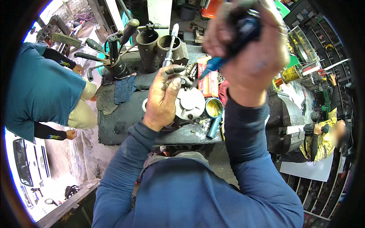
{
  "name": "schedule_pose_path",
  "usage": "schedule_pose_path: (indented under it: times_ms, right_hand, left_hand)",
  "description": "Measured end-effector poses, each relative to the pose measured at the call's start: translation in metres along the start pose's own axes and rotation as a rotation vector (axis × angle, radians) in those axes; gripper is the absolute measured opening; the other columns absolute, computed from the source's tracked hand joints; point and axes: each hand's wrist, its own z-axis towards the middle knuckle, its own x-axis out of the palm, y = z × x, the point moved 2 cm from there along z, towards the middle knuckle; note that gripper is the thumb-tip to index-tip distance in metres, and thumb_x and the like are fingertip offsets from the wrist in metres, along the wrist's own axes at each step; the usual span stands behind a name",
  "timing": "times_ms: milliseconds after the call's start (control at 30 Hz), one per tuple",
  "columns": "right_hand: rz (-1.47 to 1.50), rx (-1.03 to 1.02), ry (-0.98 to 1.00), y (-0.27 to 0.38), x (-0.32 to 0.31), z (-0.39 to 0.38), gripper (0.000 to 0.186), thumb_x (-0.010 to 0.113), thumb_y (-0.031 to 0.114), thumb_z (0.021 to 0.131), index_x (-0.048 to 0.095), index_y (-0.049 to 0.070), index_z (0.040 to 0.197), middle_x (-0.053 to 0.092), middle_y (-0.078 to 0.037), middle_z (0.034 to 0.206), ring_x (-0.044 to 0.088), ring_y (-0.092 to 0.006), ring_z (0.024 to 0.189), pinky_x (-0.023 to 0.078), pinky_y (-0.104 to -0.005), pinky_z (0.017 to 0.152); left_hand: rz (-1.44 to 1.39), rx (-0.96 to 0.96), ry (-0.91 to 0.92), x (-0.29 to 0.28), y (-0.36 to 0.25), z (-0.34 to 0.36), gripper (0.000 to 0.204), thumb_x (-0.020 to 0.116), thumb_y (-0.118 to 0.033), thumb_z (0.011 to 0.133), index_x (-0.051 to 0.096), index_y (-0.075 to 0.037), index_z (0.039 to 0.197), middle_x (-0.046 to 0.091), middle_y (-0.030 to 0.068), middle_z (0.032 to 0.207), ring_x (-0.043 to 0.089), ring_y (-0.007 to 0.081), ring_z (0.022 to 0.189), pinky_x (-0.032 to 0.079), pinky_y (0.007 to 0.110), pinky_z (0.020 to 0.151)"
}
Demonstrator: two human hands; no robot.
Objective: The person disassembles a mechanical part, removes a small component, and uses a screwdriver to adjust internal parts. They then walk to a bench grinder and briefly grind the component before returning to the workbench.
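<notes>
On the dark bench in front of me lies a round grey metal housing with a raised centre. My left hand rests at its left side, thumb and fingers pinched around a small dark metal piece at its upper edge. Raised at the upper right, my right hand is closed around a dark tool with a blue tapered tip. That tip slants down toward the pinched piece; motion blurs the hand and the tool's body. Beside the housing sits an open blue tin of yellowish grease.
Behind the housing lies a red and white box. Metal cups and a pot of hand tools stand at the bench's back left. One person stands left; another is at the right, beyond a large dark casting.
</notes>
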Motion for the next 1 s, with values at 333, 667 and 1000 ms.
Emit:
schedule_pose_path:
  times_ms: [333, 667, 1000]
  right_hand:
    - [-0.060, 0.159, -0.134, 0.086, -0.054, -0.067, 0.044, 0.039, 0.042, 0.108, 0.061, 0.004, 0.108, 0.047, -0.004, 0.074, 0.044, -0.0158, 0.059, 0.038, -0.0322, 0.059]
    - [-0.748, 0.763, 0.005, 0.038, -0.074, -0.182, 0.022, 0.074, 0.022, 0.094, 0.073, 0.000, 0.098, 0.069, -0.005, 0.080, 0.061, -0.0105, 0.071, 0.051, -0.0297, 0.064]
    - [-1.423, 1.103, 0.426, -0.095, -0.082, -0.361, 0.021, 0.070, 0.019, 0.079, 0.072, 0.000, 0.087, 0.073, -0.024, 0.085, 0.074, -0.0432, 0.084, 0.058, -0.0530, 0.080]
  left_hand:
    - [0.797, 0.173, 0.479, -0.011, -0.063, -0.018, 0.025, 0.081, -0.009, 0.073, 0.078, -0.009, 0.098, 0.047, 0.0261, 0.156, 0.045, 0.0415, 0.146, 0.033, 0.048, 0.121]
    - [0.844, -0.047, 0.455, 0.000, -0.071, -0.007, 0.020, 0.082, -0.010, 0.072, 0.081, -0.008, 0.092, 0.054, 0.0244, 0.153, 0.052, 0.0378, 0.141, 0.039, 0.044, 0.117]
    - [0.733, 0.042, 0.296, -0.017, -0.109, -0.026, 0.024, 0.082, -0.006, 0.071, 0.077, -0.001, 0.094, 0.065, 0.0283, 0.133, 0.069, 0.0272, 0.109, 0.054, 0.037, 0.093]
